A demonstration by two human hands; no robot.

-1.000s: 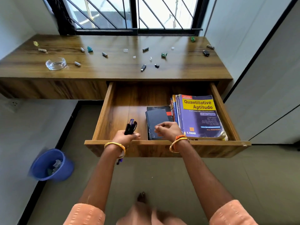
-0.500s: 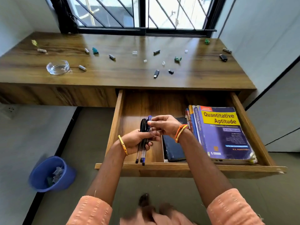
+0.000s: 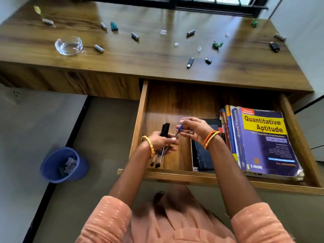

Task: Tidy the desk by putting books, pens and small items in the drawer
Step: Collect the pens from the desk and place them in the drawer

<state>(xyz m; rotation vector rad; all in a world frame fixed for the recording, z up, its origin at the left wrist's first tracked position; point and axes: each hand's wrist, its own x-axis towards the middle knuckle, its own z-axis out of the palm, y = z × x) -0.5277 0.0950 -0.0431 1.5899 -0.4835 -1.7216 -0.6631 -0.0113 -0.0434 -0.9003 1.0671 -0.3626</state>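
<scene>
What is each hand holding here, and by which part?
Left hand grips a bundle of pens around their middles. Right hand pinches a single blue pen near its upper end, over the open drawer.

This is my study corner at home. My wooden bench (image 3: 157, 55) is built wall to wall under a barred window (image 3: 210, 4), with plain pale walls either side. Its open drawer (image 3: 210, 179) holds exam books, the top one (image 3: 266, 142) titled "Quantitative Aptitude". Small batteries (image 3: 99, 48), a USB stick (image 3: 190, 62) and a glass ashtray (image 3: 69, 45) lie scattered on top. On the grey floor to the left stands a blue waste bin (image 3: 64, 163), below a wall socket (image 3: 16, 93).
</scene>
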